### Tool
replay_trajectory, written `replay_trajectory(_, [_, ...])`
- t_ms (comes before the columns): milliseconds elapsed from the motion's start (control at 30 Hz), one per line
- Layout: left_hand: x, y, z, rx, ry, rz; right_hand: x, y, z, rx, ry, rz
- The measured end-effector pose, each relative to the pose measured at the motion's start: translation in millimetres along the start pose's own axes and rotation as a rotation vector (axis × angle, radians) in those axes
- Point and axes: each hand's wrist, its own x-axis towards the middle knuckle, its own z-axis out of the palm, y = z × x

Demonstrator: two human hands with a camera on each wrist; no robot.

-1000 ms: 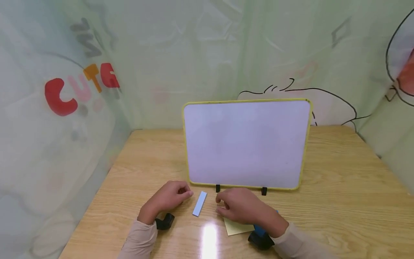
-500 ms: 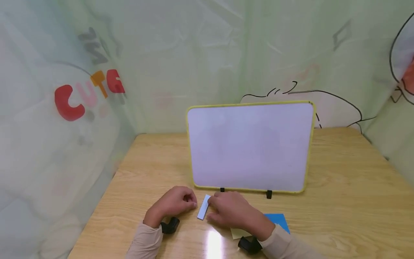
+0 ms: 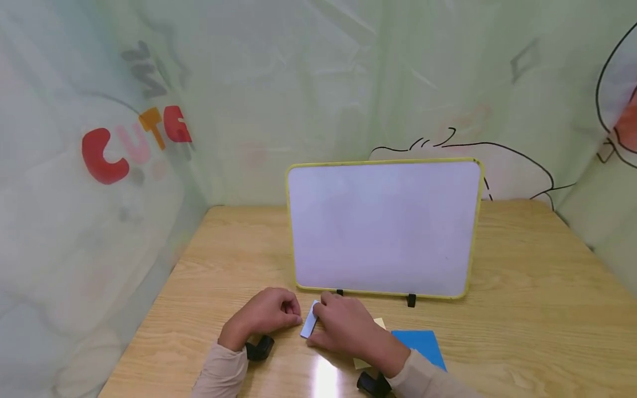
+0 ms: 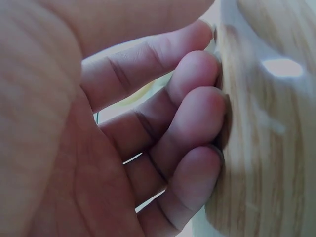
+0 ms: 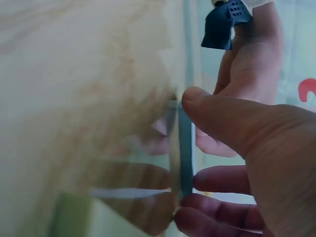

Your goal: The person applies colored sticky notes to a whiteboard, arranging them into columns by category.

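Note:
A slim light blue strip (image 3: 309,323) lies on the table in front of the whiteboard (image 3: 385,226). My right hand (image 3: 345,329) holds it from the right, with the thumb at its near end and the fingers further up. In the right wrist view the strip (image 5: 185,148) shows edge-on between thumb and fingers. My left hand (image 3: 264,312) rests just left of the strip, holding nothing. The left wrist view shows the loosely curled fingers of that hand (image 4: 148,123) with their tips on the wood.
The yellow-framed whiteboard stands upright on small black feet (image 3: 411,300). Beside my right wrist lie a pale yellow sheet (image 3: 380,323), mostly covered by the hand, and a blue sheet (image 3: 418,342). A printed curtain (image 3: 249,110) hangs behind the wooden table (image 3: 522,309).
My right hand has moved left from above the yellow sheet to the light blue strip and taken hold of it, uncovering the blue sheet. The left hand stays by the strip.

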Motion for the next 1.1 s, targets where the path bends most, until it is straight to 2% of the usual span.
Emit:
replay_trajectory(267, [-0.2, -0.7, -3.4, 0.005, -0.015, -0.001, 3.3, 4.9, -0.4, 0.085, -0.043, -0.001])
replay_trajectory(433, [0.3, -1.3, -5.4, -0.007, -0.032, 0.001, 2.7, 7.8, -1.0, 0.120, -0.011, -0.031])
replay_trajectory(667, [-1.9, -1.4, -3.4, -0.026, -0.046, 0.001, 0.6, 8.2, 3.9, 0.115, 0.030, -0.083])
replay_trajectory(933, [-1.5, 0.7, -3.2, -0.018, -0.040, -0.003, 1.0, 9.8, 1.8, 0.244, -0.007, -0.012])
replay_trajectory(1100, [-0.2, 1.2, -0.7, 0.003, -0.016, -0.007, 2.0, 9.3, 1.7, 0.265, -0.002, 0.020])
